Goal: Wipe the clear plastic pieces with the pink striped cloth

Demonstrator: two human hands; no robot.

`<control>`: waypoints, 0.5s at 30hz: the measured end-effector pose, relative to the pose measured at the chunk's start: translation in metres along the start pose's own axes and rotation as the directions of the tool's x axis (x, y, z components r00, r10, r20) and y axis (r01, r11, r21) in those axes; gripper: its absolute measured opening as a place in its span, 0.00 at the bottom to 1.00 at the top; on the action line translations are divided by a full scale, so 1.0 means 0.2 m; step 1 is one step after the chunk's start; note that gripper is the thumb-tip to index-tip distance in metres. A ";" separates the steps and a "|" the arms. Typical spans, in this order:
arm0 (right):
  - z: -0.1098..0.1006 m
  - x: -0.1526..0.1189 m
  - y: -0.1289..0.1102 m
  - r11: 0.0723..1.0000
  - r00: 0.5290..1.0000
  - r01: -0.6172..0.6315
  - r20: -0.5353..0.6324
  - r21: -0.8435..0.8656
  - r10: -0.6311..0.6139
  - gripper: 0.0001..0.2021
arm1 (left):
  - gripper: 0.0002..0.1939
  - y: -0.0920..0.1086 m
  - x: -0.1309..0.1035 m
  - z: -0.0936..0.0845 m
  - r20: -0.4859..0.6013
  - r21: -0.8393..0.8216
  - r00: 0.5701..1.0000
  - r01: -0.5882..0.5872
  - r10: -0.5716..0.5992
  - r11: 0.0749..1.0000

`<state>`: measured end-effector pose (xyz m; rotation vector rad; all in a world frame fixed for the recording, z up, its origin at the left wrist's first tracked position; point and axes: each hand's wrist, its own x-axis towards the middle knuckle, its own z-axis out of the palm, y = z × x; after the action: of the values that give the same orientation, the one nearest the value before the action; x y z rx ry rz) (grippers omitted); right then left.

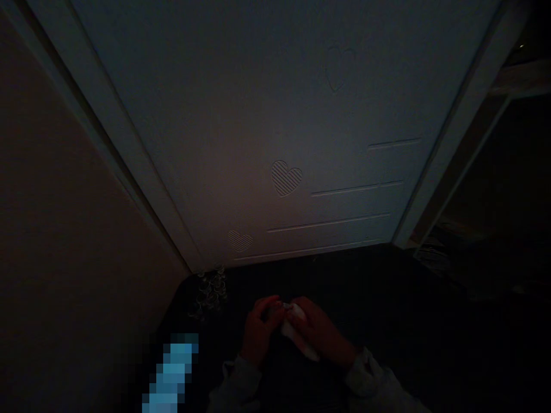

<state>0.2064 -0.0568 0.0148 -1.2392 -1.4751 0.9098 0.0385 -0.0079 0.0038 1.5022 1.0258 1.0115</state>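
My left hand is closed, its fingertips on a small object that is too dark and too covered to name. Bunched in my right hand is a white cloth, which is pressed against that small object and hangs down below the fingers. The two hands meet over a dark surface. Off to the left stands a cluster of small clear glass-like pieces with round rims, several of them close together near the wall; the dim light hides their exact kind.
Behind the hands rises a white door with carved hearts and lines, set in a white frame. A brown wall is at the left. A blurred, lit blue screen lies at lower left. Dark shelving stands at right.
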 end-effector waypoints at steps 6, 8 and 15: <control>0.03 0.03 0.05 0.940 0.988 -0.137 -0.023 0.312 0.152 0.21 | 0.20 -0.05 0.00 0.01 0.049 -0.075 0.999 0.013 -0.009 0.997; 0.03 0.04 0.06 0.898 0.981 -0.159 -0.034 0.410 0.189 0.23 | 0.19 -0.05 0.00 0.01 0.048 -0.056 0.998 -0.031 0.034 0.998; 0.01 0.04 0.02 0.803 0.975 -0.177 -0.007 0.569 0.220 0.23 | 0.09 -0.03 0.01 -0.01 -0.003 0.147 0.983 -0.181 0.183 0.972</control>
<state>0.2046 -0.0486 0.0124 -0.9686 -0.9139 1.3154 0.0361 -0.0051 -0.0014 1.7359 1.0051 1.0978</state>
